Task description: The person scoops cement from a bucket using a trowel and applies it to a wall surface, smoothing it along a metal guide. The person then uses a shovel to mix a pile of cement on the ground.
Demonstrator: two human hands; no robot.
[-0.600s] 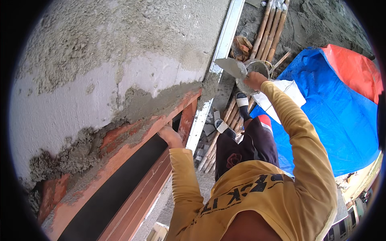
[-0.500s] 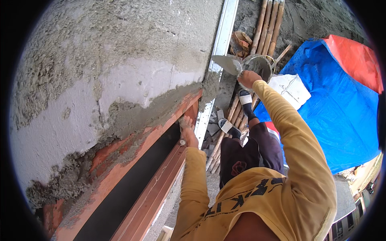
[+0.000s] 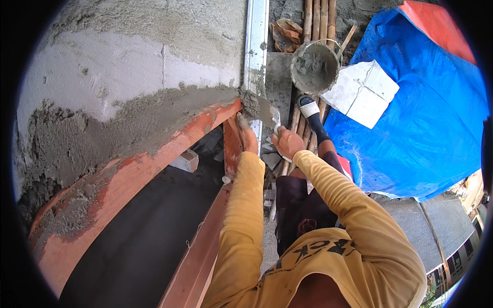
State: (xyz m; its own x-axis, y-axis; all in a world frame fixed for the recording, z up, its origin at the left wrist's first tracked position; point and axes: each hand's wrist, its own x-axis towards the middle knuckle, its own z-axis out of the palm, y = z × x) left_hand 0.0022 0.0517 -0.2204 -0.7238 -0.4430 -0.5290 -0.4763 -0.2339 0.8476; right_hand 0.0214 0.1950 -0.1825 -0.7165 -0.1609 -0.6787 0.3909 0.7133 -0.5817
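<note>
My right hand (image 3: 288,140) grips the handle of a trowel (image 3: 268,112) with grey mortar (image 3: 250,104) on its blade, held against the upper corner of an orange wooden frame (image 3: 187,140). My left hand (image 3: 247,134) touches that corner just below the mortar, fingers extended, partly hidden at the tips. Along the frame's top runs wet mortar (image 3: 82,138) under the rough, partly pale wall (image 3: 118,56). A white metal strip (image 3: 255,46) stands beside the corner, and a bucket of mortar (image 3: 314,66) sits beyond my hands.
Bamboo poles (image 3: 323,18), a crumpled brown sack (image 3: 287,36), a white board piece (image 3: 362,92) and a blue-and-red tarp (image 3: 411,128) lie to the right. A dark opening (image 3: 138,226) lies inside the frame. My feet (image 3: 308,107) stand among poles and rubble.
My right hand has brought the trowel down and left from the bucket to the frame corner, with mortar on it. My left hand has moved up the frame's corner.
</note>
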